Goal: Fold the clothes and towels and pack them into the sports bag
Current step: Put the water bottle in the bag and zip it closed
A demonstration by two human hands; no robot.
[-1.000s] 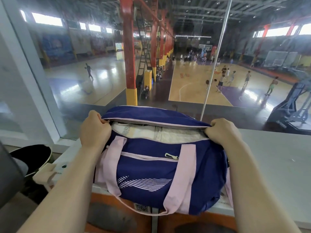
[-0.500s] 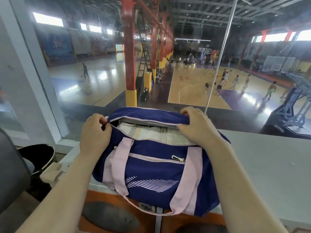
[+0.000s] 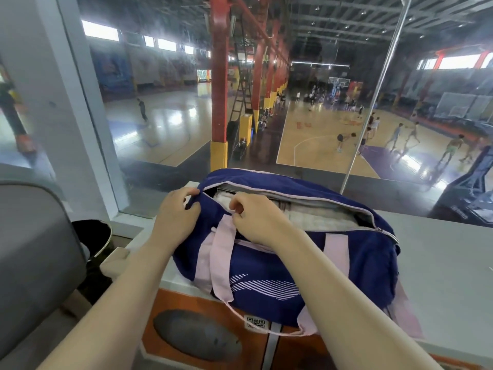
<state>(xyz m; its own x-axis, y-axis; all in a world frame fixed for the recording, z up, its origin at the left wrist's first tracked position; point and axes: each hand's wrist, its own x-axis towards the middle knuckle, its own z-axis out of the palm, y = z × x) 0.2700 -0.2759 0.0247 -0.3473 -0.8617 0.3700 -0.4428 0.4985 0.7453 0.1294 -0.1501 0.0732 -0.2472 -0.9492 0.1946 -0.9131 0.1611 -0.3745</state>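
You have a pale grey ledge in front of you, running from about 9 o'clock out past 3 o'clock along the foot of the window. Only 1 thing lies directly on it: the navy sports bag with pale pink straps, sitting at 12 o'clock. The bag's near side hangs over the ledge's front edge at 6 o'clock, where an orange panel drops below the ledge. The ledge's bare stretch shows at 3 o'clock.

Daylight from high windows glares off the court floor; the foreground is dimmer, edges bow outward (wide-angle lens), distant figures soft.
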